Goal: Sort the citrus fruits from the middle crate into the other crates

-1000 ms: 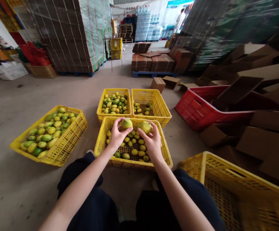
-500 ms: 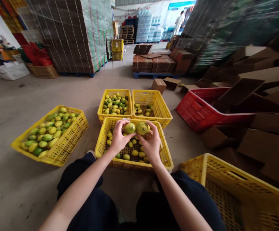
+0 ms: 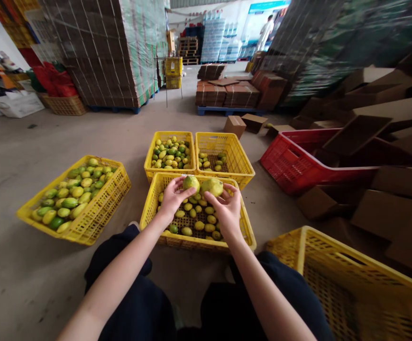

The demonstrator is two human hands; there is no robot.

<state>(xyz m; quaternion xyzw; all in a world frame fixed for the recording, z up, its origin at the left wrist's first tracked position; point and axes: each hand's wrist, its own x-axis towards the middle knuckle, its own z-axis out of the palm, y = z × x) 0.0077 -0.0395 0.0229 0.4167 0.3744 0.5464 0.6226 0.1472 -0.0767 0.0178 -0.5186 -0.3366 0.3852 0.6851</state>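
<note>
My left hand [image 3: 175, 196] is closed round a greenish-yellow lemon [image 3: 191, 183], thumb across its near side. Beside it, my right hand [image 3: 227, 206] grips a yellower lemon [image 3: 213, 187] between thumb and fingers. Both fruits are held up over the near yellow crate [image 3: 149, 201], where several loose lemons [image 3: 199, 225] lie on the lattice bottom. Behind that crate stand two more: the back left crate [image 3: 150, 158] is well filled with green and yellow fruit, and the back right crate [image 3: 239, 158] has only some fruit at its left side.
A tilted yellow crate [image 3: 109, 199] full of lemons rests at the left. At the right are a red crate [image 3: 284, 163], a yellow crate [image 3: 302, 246] by my knee and a heap of cardboard boxes [image 3: 398, 203]. Farther off, a person [image 3: 265, 32] stands near stacked bottles.
My hands have moved slightly apart, and both lemons have turned in the fingers. The right-hand lemon now shows its side instead of its end. The crates have stayed in place.
</note>
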